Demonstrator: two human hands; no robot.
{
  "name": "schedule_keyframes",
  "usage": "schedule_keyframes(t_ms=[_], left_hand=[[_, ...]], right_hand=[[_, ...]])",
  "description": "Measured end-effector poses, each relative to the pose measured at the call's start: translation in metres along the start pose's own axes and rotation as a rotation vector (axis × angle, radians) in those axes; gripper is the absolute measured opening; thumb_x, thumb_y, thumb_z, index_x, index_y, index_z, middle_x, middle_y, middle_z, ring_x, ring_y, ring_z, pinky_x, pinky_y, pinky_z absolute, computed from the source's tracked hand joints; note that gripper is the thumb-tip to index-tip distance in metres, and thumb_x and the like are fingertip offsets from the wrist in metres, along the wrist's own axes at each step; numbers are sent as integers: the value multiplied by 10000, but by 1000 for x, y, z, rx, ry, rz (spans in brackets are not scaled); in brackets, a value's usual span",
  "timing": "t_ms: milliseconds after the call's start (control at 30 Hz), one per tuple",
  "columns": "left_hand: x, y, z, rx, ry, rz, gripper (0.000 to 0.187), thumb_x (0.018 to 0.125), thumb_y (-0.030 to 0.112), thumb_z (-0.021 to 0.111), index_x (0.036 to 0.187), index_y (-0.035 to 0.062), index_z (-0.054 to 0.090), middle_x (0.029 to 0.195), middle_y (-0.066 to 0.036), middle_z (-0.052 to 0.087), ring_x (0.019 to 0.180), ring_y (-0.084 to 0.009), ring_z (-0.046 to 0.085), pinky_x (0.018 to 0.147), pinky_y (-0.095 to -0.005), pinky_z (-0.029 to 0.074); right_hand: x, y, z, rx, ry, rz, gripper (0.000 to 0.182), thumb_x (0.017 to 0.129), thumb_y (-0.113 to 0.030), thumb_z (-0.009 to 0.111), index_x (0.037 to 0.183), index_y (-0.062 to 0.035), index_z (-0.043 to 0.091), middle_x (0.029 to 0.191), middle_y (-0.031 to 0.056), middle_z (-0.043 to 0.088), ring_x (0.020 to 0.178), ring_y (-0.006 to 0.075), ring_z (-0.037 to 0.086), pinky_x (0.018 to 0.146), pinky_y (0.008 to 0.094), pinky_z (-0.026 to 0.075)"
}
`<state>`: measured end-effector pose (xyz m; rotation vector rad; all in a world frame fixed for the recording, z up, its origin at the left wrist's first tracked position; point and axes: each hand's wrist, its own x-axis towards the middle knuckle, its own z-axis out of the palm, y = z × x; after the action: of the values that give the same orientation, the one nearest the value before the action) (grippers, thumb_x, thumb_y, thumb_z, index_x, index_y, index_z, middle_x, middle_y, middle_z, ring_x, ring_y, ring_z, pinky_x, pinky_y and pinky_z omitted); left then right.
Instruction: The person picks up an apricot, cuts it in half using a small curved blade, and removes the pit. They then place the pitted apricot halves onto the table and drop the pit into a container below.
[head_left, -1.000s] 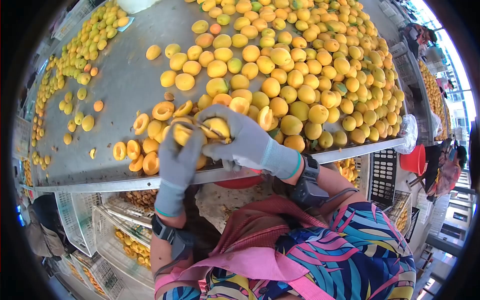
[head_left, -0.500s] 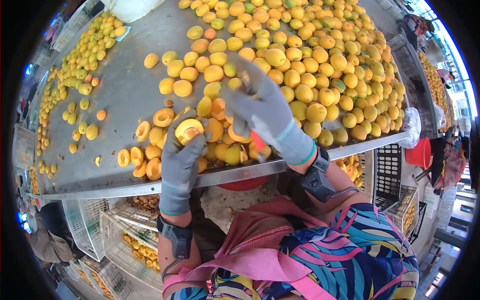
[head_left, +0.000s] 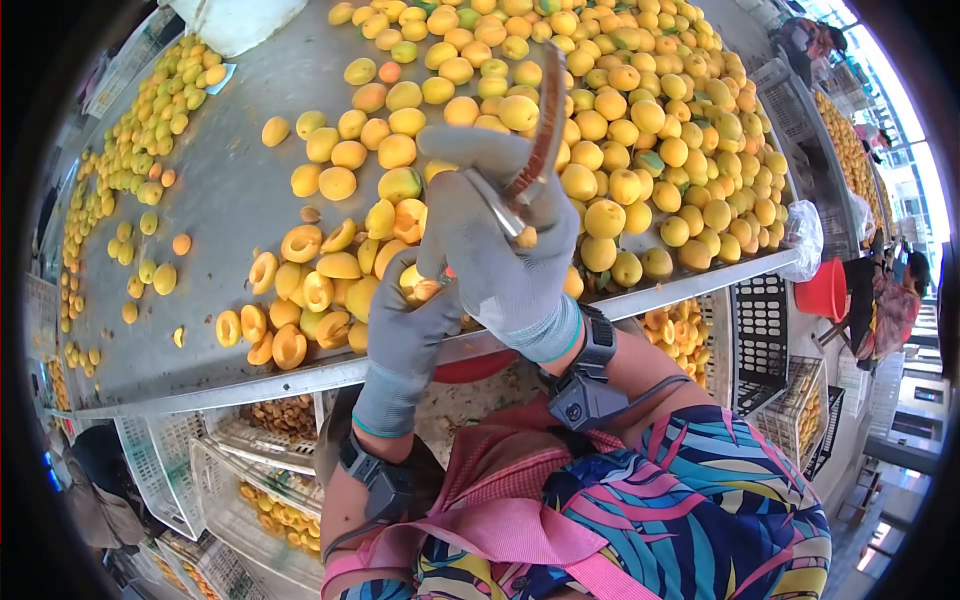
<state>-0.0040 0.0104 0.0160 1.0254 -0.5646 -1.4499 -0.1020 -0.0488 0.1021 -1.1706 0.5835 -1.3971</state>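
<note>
Yellow fruit (head_left: 420, 287), partly hidden, curved brown tool (head_left: 543, 125)

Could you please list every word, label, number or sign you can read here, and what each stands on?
There is no readable text in this view.
Any marking on the wrist devices or the tool in the right hand would be too small to read.

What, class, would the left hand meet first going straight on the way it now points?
Probably the right hand, just ahead of the left hand, though with depth unclear it might pass beneath.
</note>
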Motion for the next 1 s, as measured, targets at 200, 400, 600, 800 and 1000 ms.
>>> schedule_keyframes(t_ms=[200,400,600,800,1000], left_hand=[[-1,6,10,16,-12,-21,333,819,46,705,1104,43,533,837,8,610,681,-32,543,588,-172,455],[3,-3,17,54,17,33,333,806,54,718,1085,27,538,858,4,609,739,-37,550,631,-185,474],[1,-8,24,165,28,170,324,782,43,729,1051,19,550,901,-6,606,794,-48,557,678,-199,488],[3,-17,21,218,82,193,311,763,43,739,1015,20,559,918,-17,610,810,-64,570,716,-218,492],[4,-17,18,328,90,191,325,746,64,751,1010,16,568,936,-33,631,846,-76,583,753,-236,492]], right_hand=[[3,12,-15,103,58,-44,154,856,-41,625,993,23,593,865,34,619,697,43,557,594,189,454],[-4,17,-22,-4,79,-182,209,832,-45,635,1022,18,576,867,40,628,710,75,577,605,228,474],[-11,20,-27,-257,53,-347,529,719,-122,715,1189,52,545,921,106,644,772,148,627,690,273,497],[-11,16,-19,60,94,-30,304,766,-94,676,1034,26,599,876,69,626,736,119,594,650,252,479],[5,13,-14,23,-41,-15,162,785,-100,680,874,22,621,812,34,600,717,76,560,613,233,447]])
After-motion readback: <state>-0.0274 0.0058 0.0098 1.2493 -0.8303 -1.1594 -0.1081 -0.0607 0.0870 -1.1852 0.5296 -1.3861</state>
